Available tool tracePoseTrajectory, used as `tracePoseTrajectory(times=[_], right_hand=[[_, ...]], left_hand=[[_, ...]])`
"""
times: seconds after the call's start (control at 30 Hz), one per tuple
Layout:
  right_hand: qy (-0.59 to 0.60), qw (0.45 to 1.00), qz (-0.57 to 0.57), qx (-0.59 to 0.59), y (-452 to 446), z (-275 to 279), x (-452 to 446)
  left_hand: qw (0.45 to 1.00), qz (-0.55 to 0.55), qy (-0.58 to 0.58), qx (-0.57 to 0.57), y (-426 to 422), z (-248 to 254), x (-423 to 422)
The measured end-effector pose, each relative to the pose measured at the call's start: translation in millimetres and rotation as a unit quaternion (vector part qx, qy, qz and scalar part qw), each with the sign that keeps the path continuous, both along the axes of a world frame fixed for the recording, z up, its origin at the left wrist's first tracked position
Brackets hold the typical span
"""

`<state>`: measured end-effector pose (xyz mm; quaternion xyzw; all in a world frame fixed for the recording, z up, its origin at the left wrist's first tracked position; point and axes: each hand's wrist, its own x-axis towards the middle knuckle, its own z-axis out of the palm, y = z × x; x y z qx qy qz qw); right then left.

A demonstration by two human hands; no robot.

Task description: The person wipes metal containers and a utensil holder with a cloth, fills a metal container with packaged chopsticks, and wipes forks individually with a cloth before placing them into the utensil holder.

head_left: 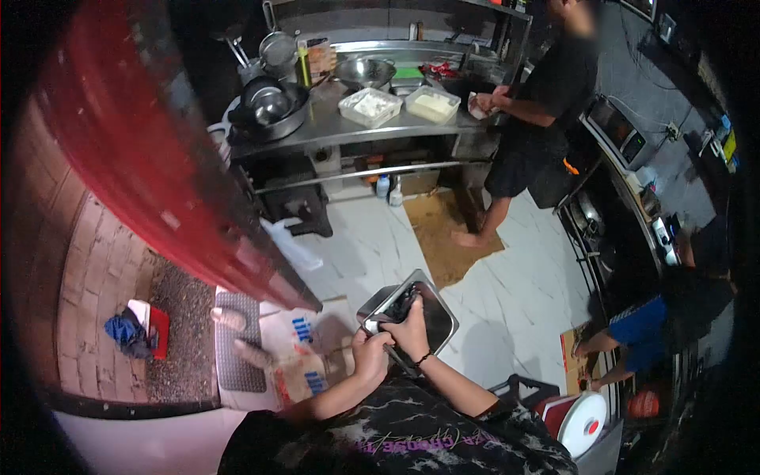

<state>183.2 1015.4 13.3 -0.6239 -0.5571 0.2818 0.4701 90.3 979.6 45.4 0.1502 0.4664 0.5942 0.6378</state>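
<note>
Left hand is curled around the near corner of a shiny metal pan, fingers bent in snug on the rim, so yeah, it's got hold of it. Right hand, the one with the dark bracelet, is half closed over the inside of the same pan, right by some dark item; too murky to tell what that is or whether the fingers actually grip it. Pan's tilted, held up in front of the body above pale marbled floor tiles. Off to the left there's flattened cardboard with blue lettering on the floor, plus a big blurry red panel cutting across the view. Straight ahead is a steel counter with two white-filled tubs sitting side by side, a wok behind them and a stack of bowls at the left end. Someone in black stands at its right end, and another person in blue shorts is bent over on the far right, near a white round lid.
</note>
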Motion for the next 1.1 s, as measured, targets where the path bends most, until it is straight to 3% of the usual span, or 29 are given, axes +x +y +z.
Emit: tracePoseTrajectory(times=[0.1,0.17,0.23,0.3,0.37,0.5,0.53,0.57,0.6,0.63,0.7,0.77,0.8,0.9,0.97,1.1], right_hand=[[0.039,0.99,0.061,-0.118,89.4,20.1,9.9],[0.019,0.995,0.071,-0.068,148.5,8.8,17.1],[0.032,0.992,0.106,-0.055,205.6,32.2,26.1],[0.023,0.994,0.106,-0.007,265.0,44.7,28.5],[-0.014,0.991,0.12,-0.058,323.3,52.7,35.0],[0.009,0.992,0.125,0.015,434.7,56.1,45.2],[-0.051,0.989,0.097,0.097,460.2,62.3,50.0],[-0.004,0.989,0.126,0.077,489.7,66.8,55.8],[0.016,0.99,0.133,0.053,518.8,62.6,60.4],[0.032,0.989,0.138,0.036,549.3,65.5,66.0],[0.029,0.994,0.08,0.061,604.6,75.7,74.2],[0.078,0.992,0.093,-0.021,651.5,117.5,95.7],[0.089,0.992,0.079,0.035,684.7,103.0,103.3],[0.049,0.996,0.035,0.069,764.3,106.4,132.5],[0.111,0.992,0.056,0.031,814.3,114.6,157.0],[0.095,0.989,0.044,0.105,918.8,106.4,212.4]], left_hand=[[1.0,0.017,-0.003,-0.01,86.2,-7.5,13.6],[1.0,0.019,-0.006,0.003,139.7,-3.8,23.1],[0.999,0.04,-0.021,0.012,195.7,26.5,34.6],[0.996,0.044,-0.055,0.049,249.1,17.6,40.1],[0.995,0.067,-0.054,0.057,302.5,43.4,53.4],[0.996,0.031,-0.01,0.078,404.9,44.6,63.2],[0.995,0.037,0.012,0.089,432.5,53.5,68.5],[0.994,0.04,0.035,0.098,459.4,57.4,71.7],[0.982,0.012,0.174,0.077,490.0,39.6,69.1],[0.981,0.001,0.168,0.096,519.6,38.8,73.4],[0.987,0.028,0.05,0.15,587.1,43.7,89.3],[0.991,-0.014,-0.049,0.122,643.4,75.3,106.9],[0.99,-0.024,-0.059,0.126,670.5,85.1,116.2],[0.989,-0.05,-0.054,0.13,753.1,99.0,140.3],[0.989,-0.07,-0.044,0.126,804.1,101.4,159.8],[0.984,-0.074,-0.052,0.155,901.0,106.9,217.4]])
